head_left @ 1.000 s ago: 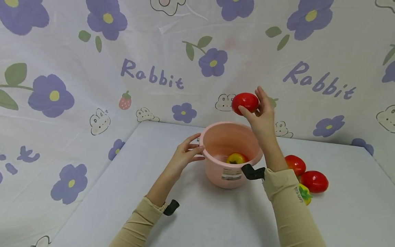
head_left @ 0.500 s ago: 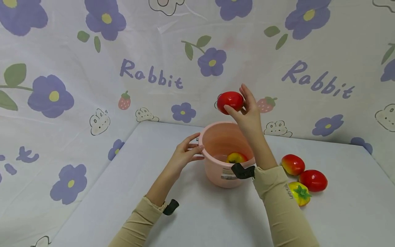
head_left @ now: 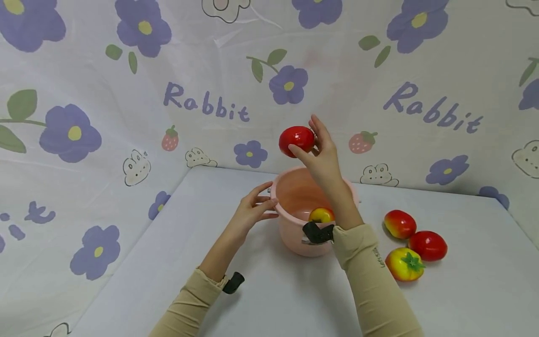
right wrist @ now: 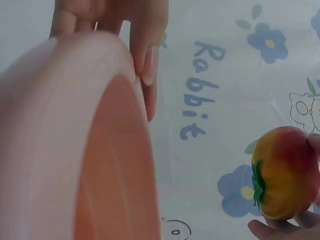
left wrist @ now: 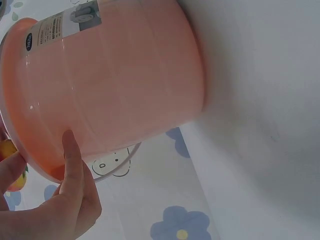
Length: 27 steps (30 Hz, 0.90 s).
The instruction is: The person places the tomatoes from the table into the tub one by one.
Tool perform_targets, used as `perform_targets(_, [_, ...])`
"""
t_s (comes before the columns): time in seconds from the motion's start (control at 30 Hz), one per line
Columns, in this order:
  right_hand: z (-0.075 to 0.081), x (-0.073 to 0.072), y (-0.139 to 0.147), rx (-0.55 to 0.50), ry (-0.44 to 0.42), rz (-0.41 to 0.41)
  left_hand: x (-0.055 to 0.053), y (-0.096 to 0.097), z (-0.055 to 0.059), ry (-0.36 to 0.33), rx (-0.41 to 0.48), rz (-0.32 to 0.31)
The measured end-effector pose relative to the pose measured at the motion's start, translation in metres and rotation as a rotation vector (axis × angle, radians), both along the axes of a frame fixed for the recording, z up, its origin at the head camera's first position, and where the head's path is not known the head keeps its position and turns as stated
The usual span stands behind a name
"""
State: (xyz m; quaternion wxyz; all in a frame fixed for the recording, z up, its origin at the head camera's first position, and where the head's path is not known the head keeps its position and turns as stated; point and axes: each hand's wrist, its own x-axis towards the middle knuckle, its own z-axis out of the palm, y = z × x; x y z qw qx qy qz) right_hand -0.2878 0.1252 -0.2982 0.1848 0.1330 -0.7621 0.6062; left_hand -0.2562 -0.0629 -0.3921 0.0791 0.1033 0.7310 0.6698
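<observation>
At the left side of the pink bucket (head_left: 290, 236), not far from the back edge of the white table (head_left: 177, 243): left hand (head_left: 252, 213), thumb at the rim and fingers along the outer wall, thus gripping. As for the bucket, judged thin plastic, rather light, possibly easy to tip if pushed; well steadied by the rim.

Above the bucket's mouth, in the air: red tomato-like fruit (head_left: 294, 140), pinched between thumb and fingers of the right hand (head_left: 326, 164). By the hard shine, probably artificial, therefore light and stiff, hardly to be bruised, but likely slippery on so smooth a skin. Best to take hold around the widest part, thumb opposite to fingers, and not by the green calyx (right wrist: 257, 187), seemingly thin and perhaps weak under a pull.

Inside the bucket, low down: yellow-red fruit (head_left: 321, 215), partly covered by the right arm.

Toward the table's right edge, in a close group: red-yellow fruit (head_left: 400, 224) nearest to the back edge, yellow fruit (head_left: 403, 265) in front, calyx visible, and glossy red fruit (head_left: 427, 246) furthest right. Touching or only just beside, impossible to tell.
</observation>
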Motion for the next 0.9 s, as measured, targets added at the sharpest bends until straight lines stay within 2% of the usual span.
perform_targets(0.5, [0.002, 0.003, -0.001, -0.014, -0.011, 0.045, -0.001, 0.002, 0.001, -0.011, 0.006, 0.003])
perform_targets(0.9, [-0.002, 0.005, 0.010, 0.025, -0.036, -0.004, -0.001, 0.004, 0.001, -0.017, -0.017, 0.019])
